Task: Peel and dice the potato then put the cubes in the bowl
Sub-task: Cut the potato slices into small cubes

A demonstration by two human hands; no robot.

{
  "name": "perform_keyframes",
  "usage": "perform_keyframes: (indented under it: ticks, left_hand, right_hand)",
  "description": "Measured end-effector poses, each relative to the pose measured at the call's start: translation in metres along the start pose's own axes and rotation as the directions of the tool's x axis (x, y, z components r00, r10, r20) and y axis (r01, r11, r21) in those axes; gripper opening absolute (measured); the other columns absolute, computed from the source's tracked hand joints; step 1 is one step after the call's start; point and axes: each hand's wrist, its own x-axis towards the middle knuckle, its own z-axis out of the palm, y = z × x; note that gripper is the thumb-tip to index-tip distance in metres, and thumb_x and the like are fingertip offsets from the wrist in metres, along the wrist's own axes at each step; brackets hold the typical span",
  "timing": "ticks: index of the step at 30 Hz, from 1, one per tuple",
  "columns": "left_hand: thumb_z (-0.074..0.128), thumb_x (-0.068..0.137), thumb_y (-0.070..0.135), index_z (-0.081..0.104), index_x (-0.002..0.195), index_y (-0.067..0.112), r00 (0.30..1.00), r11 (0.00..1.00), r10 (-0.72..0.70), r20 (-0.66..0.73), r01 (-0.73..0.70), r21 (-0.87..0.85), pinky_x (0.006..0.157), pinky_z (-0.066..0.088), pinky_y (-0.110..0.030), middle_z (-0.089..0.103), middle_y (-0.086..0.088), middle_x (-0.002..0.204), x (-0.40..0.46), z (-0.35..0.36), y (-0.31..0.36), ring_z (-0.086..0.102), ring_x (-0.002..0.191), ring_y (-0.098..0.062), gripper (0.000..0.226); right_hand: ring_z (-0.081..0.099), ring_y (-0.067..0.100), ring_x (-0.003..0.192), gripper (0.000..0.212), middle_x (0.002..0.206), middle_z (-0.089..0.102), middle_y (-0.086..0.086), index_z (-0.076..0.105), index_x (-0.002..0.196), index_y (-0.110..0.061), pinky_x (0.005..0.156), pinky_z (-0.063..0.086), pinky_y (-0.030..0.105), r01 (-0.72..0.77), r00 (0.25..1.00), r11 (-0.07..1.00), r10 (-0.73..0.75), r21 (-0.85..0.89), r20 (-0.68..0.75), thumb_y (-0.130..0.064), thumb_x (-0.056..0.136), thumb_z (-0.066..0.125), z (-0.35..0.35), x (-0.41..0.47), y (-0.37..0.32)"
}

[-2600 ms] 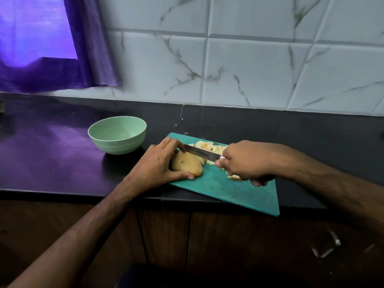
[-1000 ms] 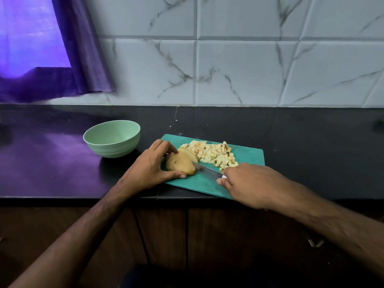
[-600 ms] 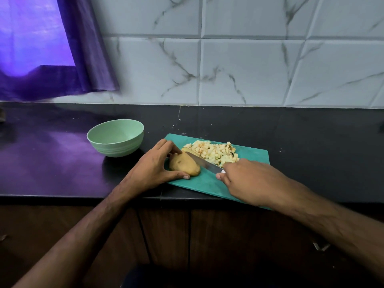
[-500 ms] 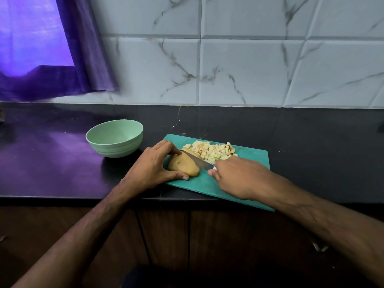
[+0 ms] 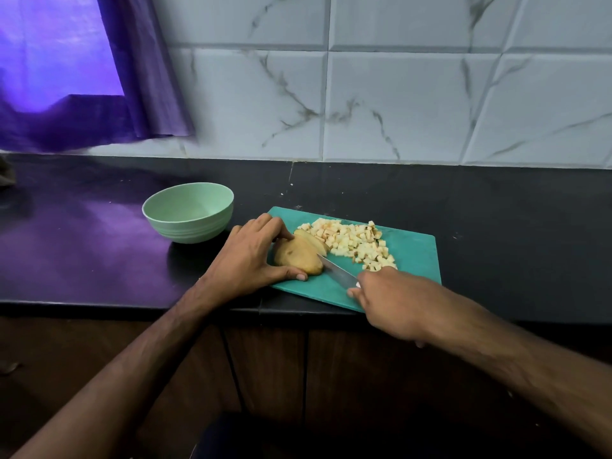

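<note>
While my left hand (image 5: pixel 246 260) curls round the potato (image 5: pixel 298 256) on the teal cutting board (image 5: pixel 414 256), my right hand (image 5: pixel 394 299) grips the knife (image 5: pixel 336 273), blade against the potato; cubes (image 5: pixel 354 241) heaped behind; green bowl (image 5: pixel 188 212) left on the counter (image 5: pixel 496 210), holding none.

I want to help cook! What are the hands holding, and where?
The left hand grips the potato round its uncut end. The right hand holds the knife by its handle, hidden inside the fist.
</note>
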Motion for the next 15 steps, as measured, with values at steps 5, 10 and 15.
perform_keyframes:
  ticks: [5,10,15]
  left_hand:
    - [0.061,0.064,0.092,0.054,0.111,0.034,1.000,0.999,0.012,-0.007,-0.013,-0.030,0.083,0.049,-0.042,0.053,0.015,0.109,-0.001,0.000,0.000,0.056,0.100,-0.009,0.075]
    - [0.053,0.063,0.096,0.053,0.112,0.037,1.000,1.000,-0.011,-0.002,0.011,0.020,0.083,0.046,-0.041,0.052,0.018,0.109,-0.003,-0.001,0.003,0.055,0.102,-0.007,0.077]
    - [0.050,0.074,0.091,0.052,0.115,0.039,1.000,0.999,-0.018,-0.009,0.019,0.049,0.084,0.044,-0.041,0.050,0.020,0.110,-0.008,-0.002,0.005,0.054,0.105,-0.006,0.067]
  right_hand:
    - [0.054,0.008,0.077,0.032,0.085,0.054,-0.004,0.049,0.100,-0.021,0.067,0.044,0.032,0.015,0.998,0.992,-0.023,-0.125,-0.066,-0.046,0.109,0.031,-0.006,0.002,0.004]
    - [0.053,0.009,0.065,0.040,0.084,0.056,-0.002,0.051,0.091,-0.018,0.057,0.039,0.029,-0.028,0.995,0.993,0.017,-0.119,-0.095,-0.046,0.110,0.029,-0.024,0.007,0.009]
    - [0.062,0.016,0.060,0.042,0.085,0.059,0.002,0.047,0.082,-0.020,0.058,0.055,0.036,-0.028,0.985,1.000,0.025,-0.014,-0.170,-0.047,0.110,0.030,-0.035,0.005,0.006]
